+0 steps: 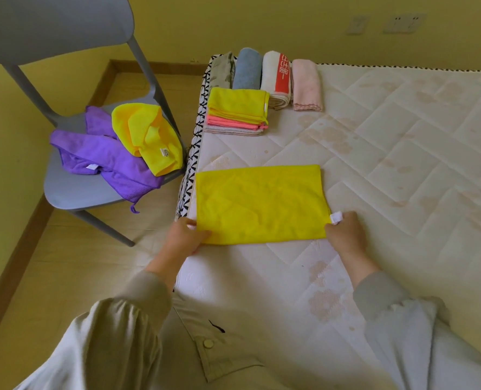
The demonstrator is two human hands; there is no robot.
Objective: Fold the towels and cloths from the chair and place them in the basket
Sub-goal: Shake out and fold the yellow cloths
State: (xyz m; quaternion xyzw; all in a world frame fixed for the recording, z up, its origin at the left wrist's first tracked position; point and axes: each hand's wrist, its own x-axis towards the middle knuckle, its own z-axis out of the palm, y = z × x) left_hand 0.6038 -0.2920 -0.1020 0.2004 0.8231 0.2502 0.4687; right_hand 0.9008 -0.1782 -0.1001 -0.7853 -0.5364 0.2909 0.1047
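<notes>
**Item:** flat yellow cloth (260, 204), spread on the mattress (402, 136).
**Left hand** (187, 236): at the cloth's near-left corner, fingers curled, pinching the hem.
**Right hand** (345, 233): at its near-right corner, fingers curled onto the hem beside the white label (336, 217).
**Beyond the cloth:** folded stack (238, 108), then a towel row (276, 77).
**Left of the cloth:** chair (73, 190) with a purple cloth (101, 156) and a crumpled yellow cloth (146, 136), both unfolded.
**Basket:** not in view.
**Risks:** the cloth's left side lies at the mattress edge, so an uneven pull could drag it overboard. If either pinch slips, the fold will likely skew. A long forward sweep may nudge the stack.
</notes>
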